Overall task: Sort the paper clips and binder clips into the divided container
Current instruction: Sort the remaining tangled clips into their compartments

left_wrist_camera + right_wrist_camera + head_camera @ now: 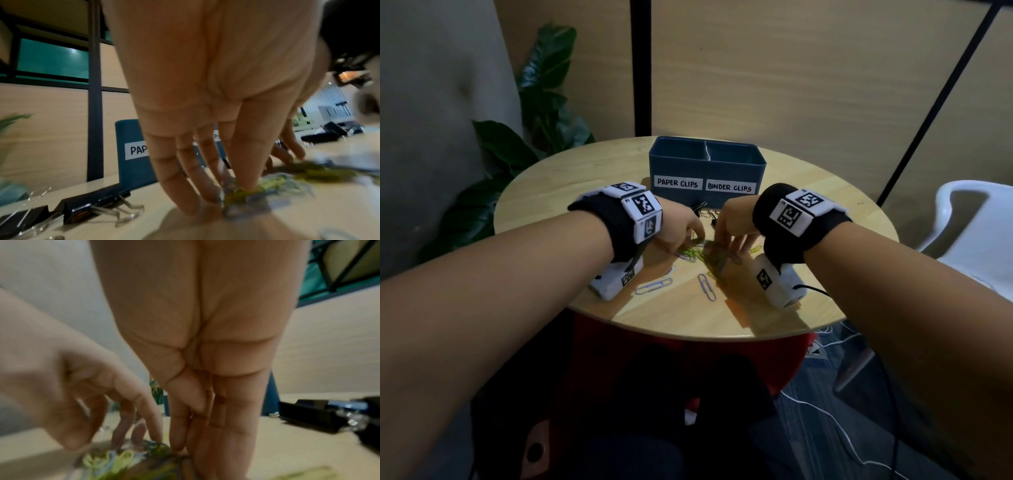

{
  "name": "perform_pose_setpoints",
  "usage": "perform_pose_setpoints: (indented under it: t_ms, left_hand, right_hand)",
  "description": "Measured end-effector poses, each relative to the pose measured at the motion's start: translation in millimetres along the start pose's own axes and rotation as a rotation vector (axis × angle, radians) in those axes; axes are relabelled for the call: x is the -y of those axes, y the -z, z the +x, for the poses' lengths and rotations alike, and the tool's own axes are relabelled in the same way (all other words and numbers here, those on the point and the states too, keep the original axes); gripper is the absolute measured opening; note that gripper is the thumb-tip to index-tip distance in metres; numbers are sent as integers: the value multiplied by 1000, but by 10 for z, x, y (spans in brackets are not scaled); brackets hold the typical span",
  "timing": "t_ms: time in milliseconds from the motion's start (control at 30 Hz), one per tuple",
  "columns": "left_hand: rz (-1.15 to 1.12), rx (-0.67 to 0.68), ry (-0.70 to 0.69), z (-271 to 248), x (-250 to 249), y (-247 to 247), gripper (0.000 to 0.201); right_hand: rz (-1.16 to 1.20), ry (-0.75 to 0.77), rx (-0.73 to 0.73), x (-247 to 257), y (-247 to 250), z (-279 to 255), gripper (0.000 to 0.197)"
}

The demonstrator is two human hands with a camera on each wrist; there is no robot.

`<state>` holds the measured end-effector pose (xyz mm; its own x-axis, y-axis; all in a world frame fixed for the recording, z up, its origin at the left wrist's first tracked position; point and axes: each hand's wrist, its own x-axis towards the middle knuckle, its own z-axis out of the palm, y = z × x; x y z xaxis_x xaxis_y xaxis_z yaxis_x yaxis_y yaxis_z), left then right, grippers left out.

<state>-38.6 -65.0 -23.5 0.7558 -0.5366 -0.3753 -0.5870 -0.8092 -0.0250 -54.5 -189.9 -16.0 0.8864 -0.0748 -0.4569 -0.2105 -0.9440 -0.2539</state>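
A loose pile of yellow, green and blue paper clips lies in the middle of the round table. My left hand reaches down onto the pile from the left, its straight fingers touching the clips. My right hand comes in from the right, fingertips down at the pile's edge, thumb lying against the fingers. Neither hand plainly holds a clip. Black binder clips lie just in front of the blue divided container, which is labelled PAPER CLIPS on the left and BINDER CLIPS on the right.
Two single paper clips lie nearer the table's front edge. More black binder clips sit beside the hands. A potted plant stands at the back left and a white chair at the right.
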Motion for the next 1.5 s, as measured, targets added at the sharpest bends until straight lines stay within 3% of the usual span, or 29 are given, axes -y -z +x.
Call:
perform_pose_setpoints:
  t_ms: [67,167,233,300,367,433,533,633,733,800,867,933,1000,1167,1300,1500]
  left_hand:
    - [-235,19,15,-38,124,44,51]
    - [-439,7,97,-200,343,85,29]
    - [-427,161,155,-326,439,70,26]
    - [-314,360,191,-388,460,15,37]
    - [-202,405,186,-376,408,-47,41]
    - [-158,326,161,-338,352,-110,37]
    - [-352,201,120,-264,296,-141,20]
    - [-376,22,90,-176,264,-107,22]
    - [-259,-107,54,-74,217,-57,57]
    - [-223,-30,7,-34,198,-38,84]
    - [-162,45,16,5,197,-27,90]
    - [-143,50,31,39,202,-26,80]
    - [-174,2,19,32,190,-35,60]
    - [-231,-45,23,17,195,-119,15]
    - [-213,-101,47,-42,144,-152,20]
    - [-139,-236,45,-100,122,-144,35]
  right_hand:
    - [88,41,0,43,5,-48,32]
    - [-37,18,-48,-46,110,-132,31]
    - [-190,-37,-19,-165,153,-140,27]
    - [-306,-84,11,-229,126,-163,17]
    - [-351,-78,29,-224,64,-167,26]
    - [-329,-10,-22,-166,-10,-141,35]
    - [-95,69,30,50,-115,-157,33]
    - [23,70,-7,209,-95,-154,33]
    - [-51,62,-42,217,-68,-153,36]
    - [-127,82,18,188,-70,-173,48]
    - [-254,68,115,152,-98,-190,67]
    - [-356,71,125,140,-151,-179,72]
    - [-391,110,90,155,-196,-176,64]
    - [-274,127,80,244,-213,-209,43]
    - [-260,190,-54,241,-260,-206,35]
    - [-211,168,-89,253,-197,-241,36]
